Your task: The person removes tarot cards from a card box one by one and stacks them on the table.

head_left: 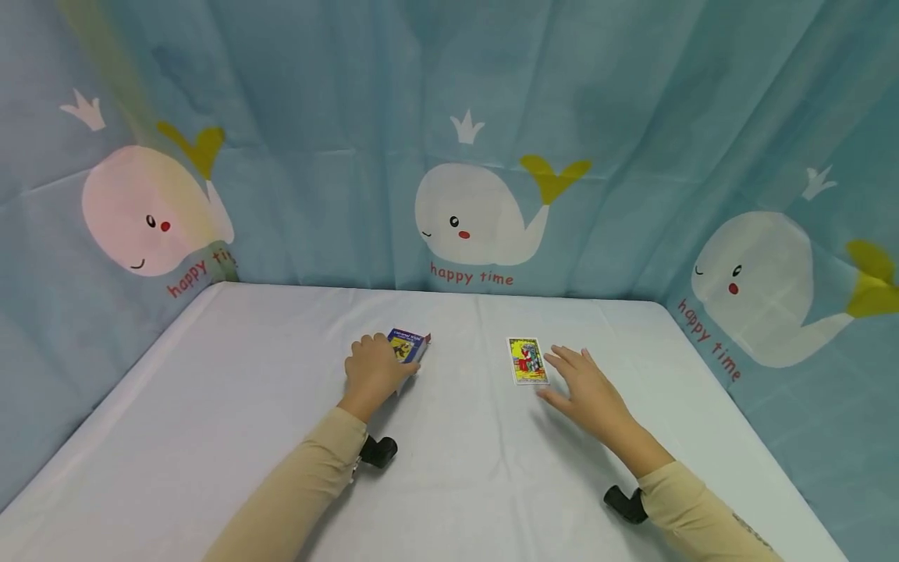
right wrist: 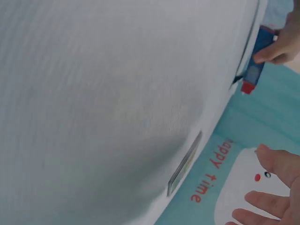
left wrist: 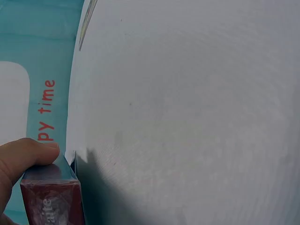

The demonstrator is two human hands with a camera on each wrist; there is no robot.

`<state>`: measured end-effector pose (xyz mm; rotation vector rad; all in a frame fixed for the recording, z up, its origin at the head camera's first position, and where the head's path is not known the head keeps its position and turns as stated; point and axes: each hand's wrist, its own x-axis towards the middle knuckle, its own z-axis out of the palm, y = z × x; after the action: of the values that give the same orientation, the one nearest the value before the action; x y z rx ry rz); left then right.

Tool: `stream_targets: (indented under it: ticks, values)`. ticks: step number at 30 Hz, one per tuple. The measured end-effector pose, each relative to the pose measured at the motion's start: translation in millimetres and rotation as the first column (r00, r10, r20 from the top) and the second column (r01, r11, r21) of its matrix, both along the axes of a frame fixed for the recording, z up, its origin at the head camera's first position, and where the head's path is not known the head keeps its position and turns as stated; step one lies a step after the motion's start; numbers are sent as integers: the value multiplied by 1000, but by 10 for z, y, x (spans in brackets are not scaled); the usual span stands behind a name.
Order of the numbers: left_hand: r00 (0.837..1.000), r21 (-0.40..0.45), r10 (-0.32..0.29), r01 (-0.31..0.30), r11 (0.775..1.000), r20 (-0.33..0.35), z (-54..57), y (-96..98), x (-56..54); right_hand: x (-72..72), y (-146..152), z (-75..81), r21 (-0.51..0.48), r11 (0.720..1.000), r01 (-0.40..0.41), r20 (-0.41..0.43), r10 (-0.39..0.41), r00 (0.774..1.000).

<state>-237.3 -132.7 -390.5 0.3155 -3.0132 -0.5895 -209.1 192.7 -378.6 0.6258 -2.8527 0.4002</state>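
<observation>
A blue card box (head_left: 410, 343) with a yellow picture on its front is gripped by my left hand (head_left: 374, 375) left of the table's middle. The left wrist view shows my thumb on the box and its dark red end (left wrist: 51, 201) with white lettering. A red end flap (right wrist: 247, 87) stands out in the right wrist view. Right of the middle lies a thin stack of picture cards (head_left: 528, 361), its top card face up in yellow and red. Beside its right edge my right hand (head_left: 586, 394) hovers with fingers spread, holding nothing.
The table wears a white cloth (head_left: 463, 453). Behind and along both sides hangs a blue curtain (head_left: 316, 195) printed with whales and red words. Black wrist-worn pieces (head_left: 379, 452) show below the sleeves.
</observation>
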Motion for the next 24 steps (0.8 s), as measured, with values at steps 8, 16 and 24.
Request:
stream_targets:
  ticks: [8,16,24]
  values:
    - [997,56,59,-62,996,51,-61,76,-21,4,-75,-39,46,999,-3,-39,5,999]
    - [991,61,100,-105,993,86,-100,130,-63,13,-104,-49,75,997,1,-50,3,999]
    - [990,86,96,-106,991,107,-53,71,-105,-103,-114,5,161,987,20,-30,-16,999]
